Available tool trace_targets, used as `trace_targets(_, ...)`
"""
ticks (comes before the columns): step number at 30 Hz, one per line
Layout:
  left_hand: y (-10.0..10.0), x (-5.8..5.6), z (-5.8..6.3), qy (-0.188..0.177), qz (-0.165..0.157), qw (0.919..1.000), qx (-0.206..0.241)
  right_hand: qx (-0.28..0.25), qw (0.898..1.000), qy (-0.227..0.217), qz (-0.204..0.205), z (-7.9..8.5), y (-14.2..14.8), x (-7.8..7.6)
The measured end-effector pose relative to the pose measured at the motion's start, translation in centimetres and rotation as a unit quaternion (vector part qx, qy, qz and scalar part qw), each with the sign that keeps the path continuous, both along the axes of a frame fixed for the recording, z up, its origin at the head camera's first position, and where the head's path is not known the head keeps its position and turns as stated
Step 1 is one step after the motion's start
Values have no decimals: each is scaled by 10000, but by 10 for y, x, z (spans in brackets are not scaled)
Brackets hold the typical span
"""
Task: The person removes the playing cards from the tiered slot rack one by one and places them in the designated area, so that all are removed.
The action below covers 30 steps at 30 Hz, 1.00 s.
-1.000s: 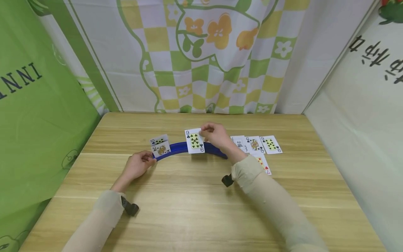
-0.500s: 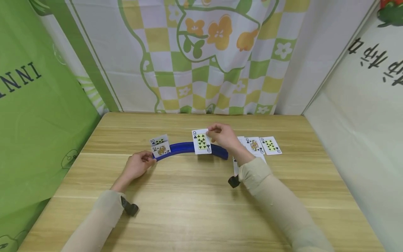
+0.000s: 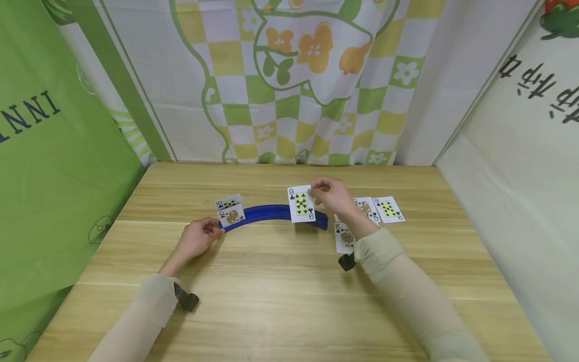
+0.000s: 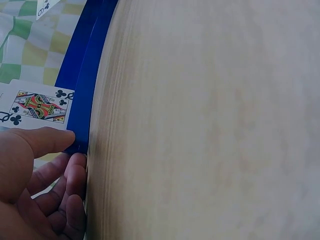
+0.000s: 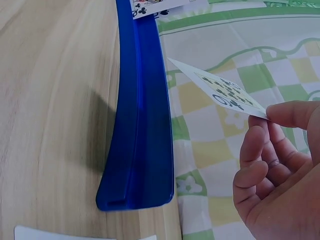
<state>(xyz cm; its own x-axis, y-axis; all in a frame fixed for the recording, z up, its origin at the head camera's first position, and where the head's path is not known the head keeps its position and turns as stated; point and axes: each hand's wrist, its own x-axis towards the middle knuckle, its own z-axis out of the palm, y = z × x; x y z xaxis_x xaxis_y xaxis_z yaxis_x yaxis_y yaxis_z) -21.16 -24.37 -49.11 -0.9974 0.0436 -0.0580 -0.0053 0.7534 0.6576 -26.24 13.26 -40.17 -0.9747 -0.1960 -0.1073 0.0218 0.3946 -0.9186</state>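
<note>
My right hand [image 3: 332, 195] pinches the nine of clubs [image 3: 300, 203] by its upper right corner, between thumb and fingers. In the right wrist view the nine of clubs [image 5: 227, 92] is raised apart from the curved blue card holder [image 5: 135, 125]. At the holder's left end, my left hand [image 3: 197, 236] grips it with the thumb on top and fingers below. A queen of clubs [image 4: 40, 106] stands in the holder beside that thumb. Behind the queen rises a black ten [image 3: 229, 201], its lower part hidden.
Face-up cards lie on the wooden table [image 3: 271, 301] to the holder's right: a king [image 3: 345, 239], a queen [image 3: 365, 203] and a black nine [image 3: 390, 209]. My right forearm partly covers this group. A patterned curtain [image 3: 307, 125] hangs behind the table.
My right hand has moved to the right with the nine of clubs, along the holder toward its right end. The left hand and the holder have stayed in place.
</note>
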Motion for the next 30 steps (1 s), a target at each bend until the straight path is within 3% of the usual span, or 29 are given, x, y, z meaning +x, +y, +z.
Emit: trace_targets(30,0,-1,-1,14,-24,10000,-52,256,9994,-138,-188,1,43,4)
